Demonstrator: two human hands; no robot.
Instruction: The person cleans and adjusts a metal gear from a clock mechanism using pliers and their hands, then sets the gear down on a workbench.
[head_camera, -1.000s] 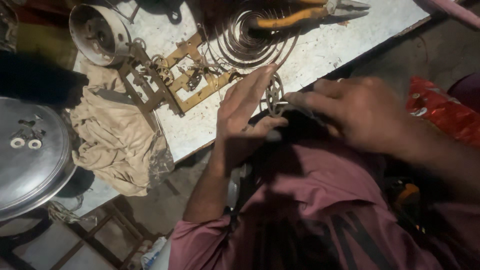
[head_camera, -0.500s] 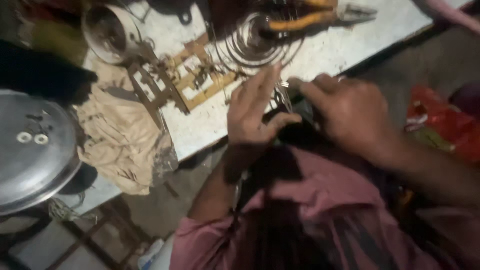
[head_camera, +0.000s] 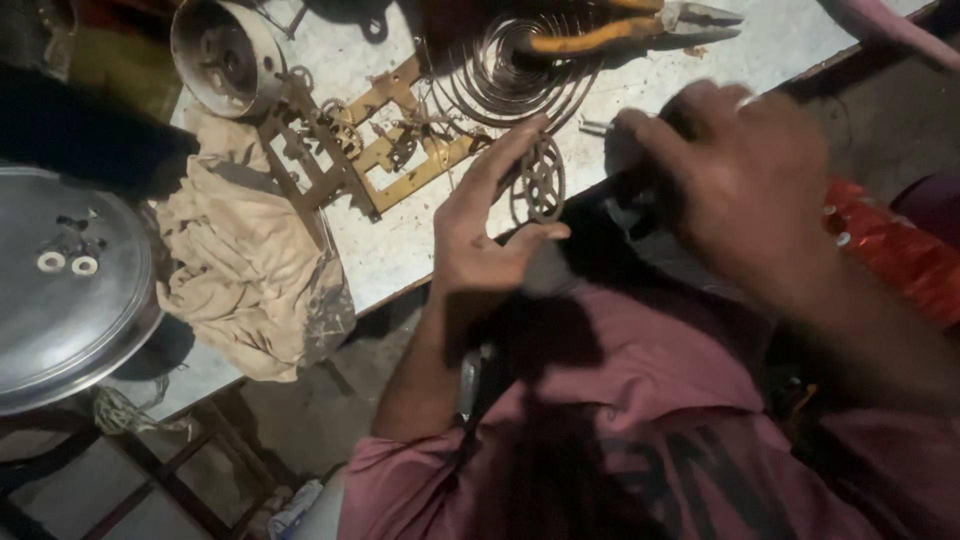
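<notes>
Our left hand (head_camera: 490, 235) is at the near edge of the worktop (head_camera: 420, 240), w/ long fingers up and thumb tucked across. It pinches a small round gear wheel (head_camera: 541, 182) w/ spokes, held up on its edge just over the near edge. Our right hand (head_camera: 745, 175) is just beside it on the right, fingers curled shut on sth dark; it is blurry, so we can't tell what it grips. The 2 hands are near each other but not touching.

A bit past the wheel, toward the middle of the worktop, lies a brass clock frame (head_camera: 385, 150) w/ little gears on it. Next to it, near the far edge, is a big coiled flat spring (head_camera: 510, 70). Pliers w/ orange handles (head_camera: 630, 30) lie over the spring at the far edge. A round metal cup (head_camera: 215, 50) sits at the far left corner.

A crumpled tan rag (head_camera: 245, 270) hangs over the left end of the worktop. Left of that, off the worktop, is a big shiny metal lid (head_camera: 70, 290) w/ 2 small white rings (head_camera: 68, 263) on top. Sth red (head_camera: 885, 245) lies low at the right.
</notes>
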